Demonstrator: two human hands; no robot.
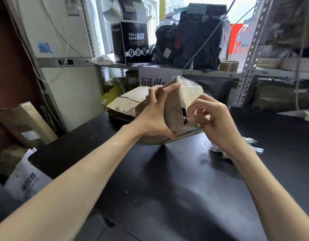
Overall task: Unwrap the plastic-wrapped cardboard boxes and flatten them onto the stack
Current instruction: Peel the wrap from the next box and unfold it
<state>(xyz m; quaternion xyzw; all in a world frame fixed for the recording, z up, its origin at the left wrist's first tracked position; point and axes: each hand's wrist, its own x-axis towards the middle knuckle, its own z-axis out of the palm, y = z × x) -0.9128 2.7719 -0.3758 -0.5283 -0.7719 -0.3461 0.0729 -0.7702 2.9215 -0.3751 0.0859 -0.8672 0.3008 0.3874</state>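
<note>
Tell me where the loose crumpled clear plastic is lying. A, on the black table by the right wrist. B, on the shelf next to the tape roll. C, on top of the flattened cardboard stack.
A: the crumpled plastic lies on the black table beside the right hand, which pinches the wrap on the wrapped box.

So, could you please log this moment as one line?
step: unwrapping | left hand grips wrapped box | right hand pinches plastic wrap | flattened stack behind box

head view looks forward and down, close over the black table.
</note>
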